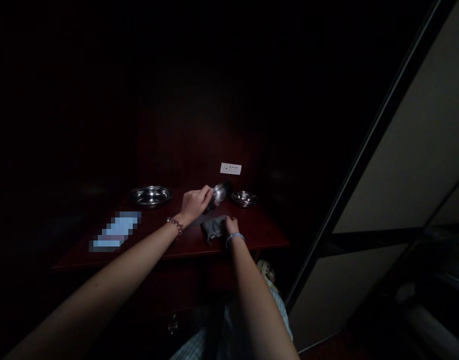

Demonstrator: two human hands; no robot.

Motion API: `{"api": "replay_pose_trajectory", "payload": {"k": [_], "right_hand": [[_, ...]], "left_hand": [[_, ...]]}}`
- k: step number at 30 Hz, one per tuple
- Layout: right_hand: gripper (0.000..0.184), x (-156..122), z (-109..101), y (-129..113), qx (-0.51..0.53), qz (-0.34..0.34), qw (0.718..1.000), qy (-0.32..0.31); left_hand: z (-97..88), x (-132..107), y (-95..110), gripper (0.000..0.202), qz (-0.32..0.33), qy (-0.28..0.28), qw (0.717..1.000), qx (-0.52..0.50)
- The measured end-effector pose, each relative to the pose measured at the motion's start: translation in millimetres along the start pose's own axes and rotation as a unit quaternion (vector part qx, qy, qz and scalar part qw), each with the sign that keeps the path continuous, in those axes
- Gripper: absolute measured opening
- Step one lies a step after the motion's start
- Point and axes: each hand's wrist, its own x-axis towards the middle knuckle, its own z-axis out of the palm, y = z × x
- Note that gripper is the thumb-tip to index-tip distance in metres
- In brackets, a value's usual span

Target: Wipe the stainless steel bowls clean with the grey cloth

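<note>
Nearest to you, at the bottom edge, is the pale checked cloth of your garment (pixel 199 345), with both bare forearms reaching out above it toward a dark red wooden table (pixel 158 245).

Your left hand (pixel 195 202), with a bead bracelet (pixel 175 225) at its wrist, is closed around the rim of a small steel bowl (pixel 221 191). You hold the bowl tilted on its side, just above the back of the table, with its hollow turned toward the hand.

Your right hand (pixel 231 226), with a light blue wristband (pixel 235 237) on it, lies on the right edge of a crumpled grey cloth (pixel 213 229). The cloth sits on the tabletop just in front of the bowl and below it. The fingers bend down onto the cloth, but the light is too dim to show whether they pinch it or only rest there.

Just right of the held bowl is a short stack of steel bowls (pixel 243 198). A wide, shallow steel dish (pixel 151 195) stands well to the left at the back of the table. A white socket plate (pixel 230 168) sits on the dark wall behind. A pale flat thing (pixel 115 231), blurred out, lies on the left of the table. A light sliding panel (pixel 402 175) in a dark frame fills the right side.
</note>
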Motion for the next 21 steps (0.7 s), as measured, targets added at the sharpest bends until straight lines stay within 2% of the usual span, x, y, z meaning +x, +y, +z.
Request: {"api": "replay_pose_trajectory", "payload": {"k": [2,5,8,11,14,16,18,21], "right_hand": [[0.022,6,-12,-3,-0.019,-0.018,0.998,0.063],[0.026,15,-33,-9,-0.049,-0.028,0.989,0.135],[0.024,19,-51,-11,-0.081,-0.023,0.980,0.181],[0.022,23,-66,-13,-0.102,-0.036,0.973,0.203],[0.022,34,-81,-19,-0.108,-0.068,0.977,0.173],[0.018,47,-92,-26,-0.106,-0.067,0.984,0.130],[0.013,64,-102,-32,-0.102,-0.044,0.990,0.092],[0.008,92,-109,-36,-0.095,-0.007,0.994,0.046]], "left_hand": [[0.5,-5,4,0.035,0.126,-0.014,0.991,0.041],[13.8,-20,4,0.039,0.300,-0.031,0.951,0.064],[32.6,-40,2,0.036,0.383,-0.045,0.921,0.061],[43.1,-57,0,0.032,0.376,-0.087,0.922,0.031],[37.9,-64,-1,0.025,0.335,-0.176,0.925,-0.040],[27.7,-63,-3,0.027,0.255,-0.219,0.938,-0.083],[16.2,-60,-6,0.045,0.159,-0.236,0.953,-0.107],[5.8,-60,-9,0.049,0.025,-0.198,0.972,-0.122]]}}
